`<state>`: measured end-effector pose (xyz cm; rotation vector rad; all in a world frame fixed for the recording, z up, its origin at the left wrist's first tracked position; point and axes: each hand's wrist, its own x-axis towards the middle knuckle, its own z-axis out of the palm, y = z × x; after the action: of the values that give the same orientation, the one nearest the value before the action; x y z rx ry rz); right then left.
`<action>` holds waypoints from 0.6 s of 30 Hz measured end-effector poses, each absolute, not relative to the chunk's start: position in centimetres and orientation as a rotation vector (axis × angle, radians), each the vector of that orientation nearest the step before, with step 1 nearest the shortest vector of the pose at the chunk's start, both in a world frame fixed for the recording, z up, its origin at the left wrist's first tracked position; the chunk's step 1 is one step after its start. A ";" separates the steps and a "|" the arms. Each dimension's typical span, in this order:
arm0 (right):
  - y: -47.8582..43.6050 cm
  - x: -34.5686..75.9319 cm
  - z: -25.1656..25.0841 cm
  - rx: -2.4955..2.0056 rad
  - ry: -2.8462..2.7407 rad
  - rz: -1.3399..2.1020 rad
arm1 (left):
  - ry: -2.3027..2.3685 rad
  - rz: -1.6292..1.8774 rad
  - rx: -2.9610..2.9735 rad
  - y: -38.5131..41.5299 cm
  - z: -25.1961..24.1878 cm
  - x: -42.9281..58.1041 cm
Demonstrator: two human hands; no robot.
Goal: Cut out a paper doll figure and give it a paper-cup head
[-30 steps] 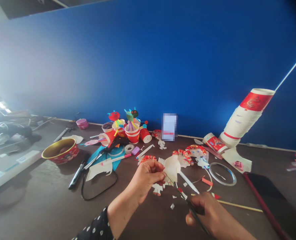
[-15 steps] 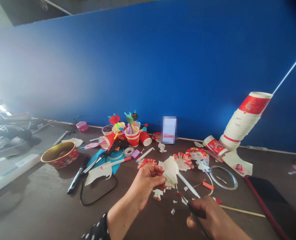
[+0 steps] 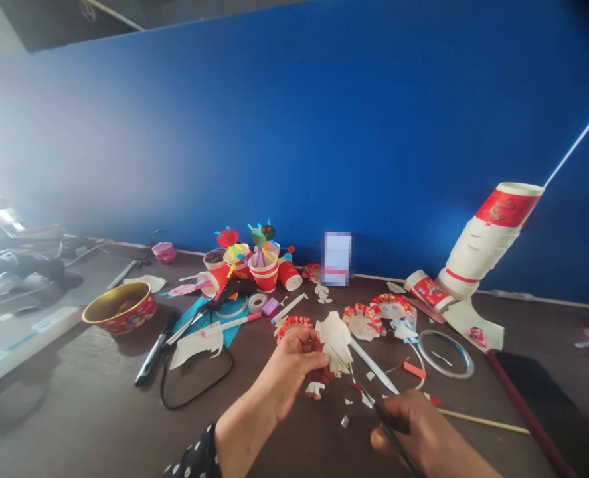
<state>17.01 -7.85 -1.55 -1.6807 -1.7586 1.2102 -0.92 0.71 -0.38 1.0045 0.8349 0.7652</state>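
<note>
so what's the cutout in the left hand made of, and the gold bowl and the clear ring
The cutout in the left hand looks like thin matte cream paper or card, with snipped edges. The gold bowl shines inside: foil-lined card or tin, hard to tell. The clear ring seems plastic; the table shows through it.

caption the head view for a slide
Left hand holds a paper cutout; right hand holds scissors against it.
</note>
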 end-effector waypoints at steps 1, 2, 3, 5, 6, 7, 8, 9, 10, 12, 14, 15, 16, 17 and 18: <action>-7.8 17.0 -1.5 -1.680 -1.772 1.199 | 0.837 0.757 1.009 0.7 -0.4 -1.0; -7.8 17.0 -1.5 -1.681 -1.785 1.187 | 0.838 0.755 1.017 0.8 -0.5 -1.0; -7.8 16.9 -1.5 -1.686 -1.793 1.176 | 0.839 0.755 1.026 0.8 -0.5 -1.0; -7.9 16.8 -1.4 -1.699 -1.787 1.168 | 0.850 0.756 1.041 0.9 -0.7 -1.0; -7.9 16.8 -1.3 -1.696 -1.776 1.176 | 0.854 0.752 1.040 0.9 -0.9 -1.0; -7.9 16.7 -1.3 -1.686 -1.763 1.191 | 0.858 0.743 1.031 1.0 -1.0 -0.9; -7.9 16.7 -1.3 -1.671 -1.754 1.201 | 0.859 0.733 1.020 1.0 -1.1 -0.9; -7.9 16.7 -1.3 -1.655 -1.750 1.209 | 0.859 0.728 1.008 1.0 -1.1 -0.9; -7.9 16.7 -1.4 -1.646 -1.749 1.214 | 0.857 0.725 0.998 1.0 -1.2 -0.9; -8.0 16.7 -1.4 -1.656 -1.738 1.203 | 0.856 0.725 0.977 0.9 -1.2 -0.9; -8.0 16.7 -1.5 -1.668 -1.727 1.205 | 0.854 0.740 0.953 0.9 -1.0 -0.8; -8.0 16.7 -1.5 -1.670 -1.722 1.211 | 0.851 0.748 0.941 0.8 -1.0 -0.8; -8.0 16.6 -1.4 -1.669 -1.721 1.216 | 0.849 0.759 0.932 0.8 -0.9 -0.8; -8.0 16.6 -1.3 -1.667 -1.722 1.221 | 0.846 0.767 0.926 0.8 -0.9 -0.8; -8.0 16.6 -1.3 -1.667 -1.723 1.221 | 0.844 0.768 0.924 0.8 -0.8 -0.8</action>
<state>16.59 -7.96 -1.25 -1.6672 -1.7229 1.2206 -0.80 0.79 -0.85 0.9245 0.8440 0.7676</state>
